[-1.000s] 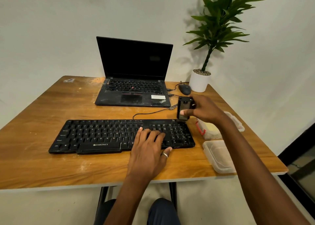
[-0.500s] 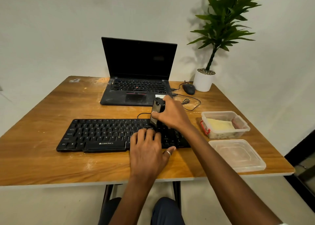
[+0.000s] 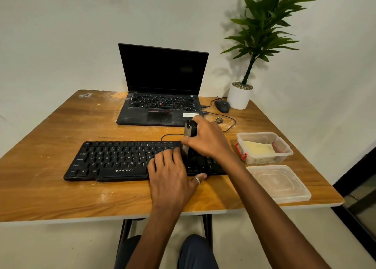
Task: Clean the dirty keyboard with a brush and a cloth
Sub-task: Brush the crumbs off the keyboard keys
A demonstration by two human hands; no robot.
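Note:
A black keyboard point(image 3: 122, 158) lies across the middle of the wooden table point(image 3: 50, 191). My left hand point(image 3: 173, 173) rests flat on its right-of-centre keys, fingers straight. My right hand point(image 3: 207, 140) grips a black brush point(image 3: 190, 130) upright, its lower end down on the keys just right of my left fingers. The bristles are hidden in shadow behind my hands. A yellow cloth point(image 3: 258, 148) lies folded in an open clear box point(image 3: 284, 144) to the right of the keyboard.
An open black laptop point(image 3: 162, 97) stands behind the keyboard, with a mouse point(image 3: 222, 106), cables and a white potted plant point(image 3: 239, 97) at the back right. The box's clear lid point(image 3: 280, 184) lies near the table's front right corner. White dust marks the tabletop.
My right hand has carried the brush from above the box leftward and down onto the keyboard's right part. The left hand has stayed on the keys.

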